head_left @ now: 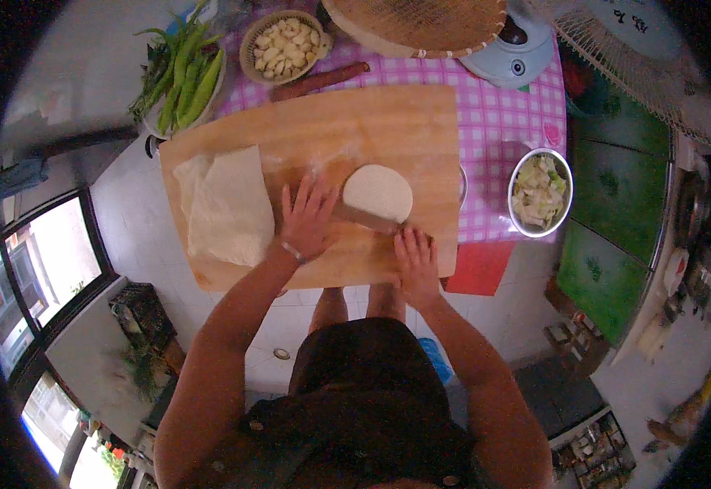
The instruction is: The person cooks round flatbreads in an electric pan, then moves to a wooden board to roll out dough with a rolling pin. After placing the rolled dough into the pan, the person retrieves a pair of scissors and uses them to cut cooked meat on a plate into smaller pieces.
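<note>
My left hand (310,218) lies palm down on the wooden board (314,265), fingers spread. It is between a large folded sheet of pale dough (229,208) on the left and a smaller rounded piece of dough (378,191) on the right. My right hand (417,259) is closed at the end of what looks like a knife (369,218), its greyish blade lying along the near side of the rounded piece. The fingers hide the handle. Light flour smears show on the board near the far side of my left hand.
Beyond the board are a basket of peeled garlic cloves (284,49), a brown stick (320,80), a bowl of green peppers (184,77) and a woven tray (420,20). A metal bowl of chopped cabbage (541,192) stands right, on the pink checked tablecloth (494,167).
</note>
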`<move>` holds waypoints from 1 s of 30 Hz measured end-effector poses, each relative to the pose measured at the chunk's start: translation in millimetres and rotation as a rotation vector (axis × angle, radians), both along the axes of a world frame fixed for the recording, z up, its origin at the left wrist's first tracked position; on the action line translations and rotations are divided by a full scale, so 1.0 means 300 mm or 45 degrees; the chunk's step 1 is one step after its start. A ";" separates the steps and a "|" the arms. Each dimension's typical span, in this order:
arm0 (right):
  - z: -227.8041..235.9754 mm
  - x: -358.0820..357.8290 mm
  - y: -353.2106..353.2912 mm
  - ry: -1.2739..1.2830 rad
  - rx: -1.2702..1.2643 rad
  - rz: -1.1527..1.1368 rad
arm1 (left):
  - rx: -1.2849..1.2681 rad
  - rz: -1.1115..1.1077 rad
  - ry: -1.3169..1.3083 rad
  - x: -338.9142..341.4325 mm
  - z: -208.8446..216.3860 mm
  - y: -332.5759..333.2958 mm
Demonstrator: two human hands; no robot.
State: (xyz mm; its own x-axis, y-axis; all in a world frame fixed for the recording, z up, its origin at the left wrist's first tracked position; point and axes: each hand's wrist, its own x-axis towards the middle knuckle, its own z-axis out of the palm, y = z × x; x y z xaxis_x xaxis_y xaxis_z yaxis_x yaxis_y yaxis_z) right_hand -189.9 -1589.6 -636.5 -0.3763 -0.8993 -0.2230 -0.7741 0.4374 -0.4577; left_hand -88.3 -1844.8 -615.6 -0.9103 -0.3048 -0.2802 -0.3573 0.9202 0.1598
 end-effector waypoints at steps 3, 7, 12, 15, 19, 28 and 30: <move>0.030 -0.034 -0.030 0.007 0.065 0.064 | 0.028 0.024 0.148 0.098 -0.051 0.023; 0.008 -0.302 -0.254 0.266 0.000 -0.196 | -0.138 0.142 0.248 -0.219 -0.046 -0.109; -0.020 -0.411 -0.301 0.271 -0.192 -0.352 | -0.217 0.170 0.267 -0.345 -0.031 -0.141; -0.011 -0.237 -0.119 0.075 -0.061 -0.181 | -0.039 0.134 0.171 -0.134 -0.035 -0.009; -0.030 -0.053 0.060 -0.020 -0.107 -0.026 | 0.125 0.112 0.089 0.088 -0.058 0.103; -0.007 -0.377 -0.298 0.272 -0.251 -0.279 | -0.177 0.258 0.329 -0.258 -0.078 -0.125; -0.011 -0.299 -0.197 0.165 -0.126 -0.195 | -0.134 0.194 0.301 -0.168 -0.067 -0.055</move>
State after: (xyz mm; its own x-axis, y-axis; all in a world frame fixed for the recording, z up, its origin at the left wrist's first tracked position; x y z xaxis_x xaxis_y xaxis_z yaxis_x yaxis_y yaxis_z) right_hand -279.6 -1648.8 -639.7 -0.5300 -0.8444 -0.0776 -0.7571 0.5124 -0.4052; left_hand -138.8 -1861.2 -635.8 -0.8882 -0.4588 -0.0256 -0.4566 0.8748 0.1617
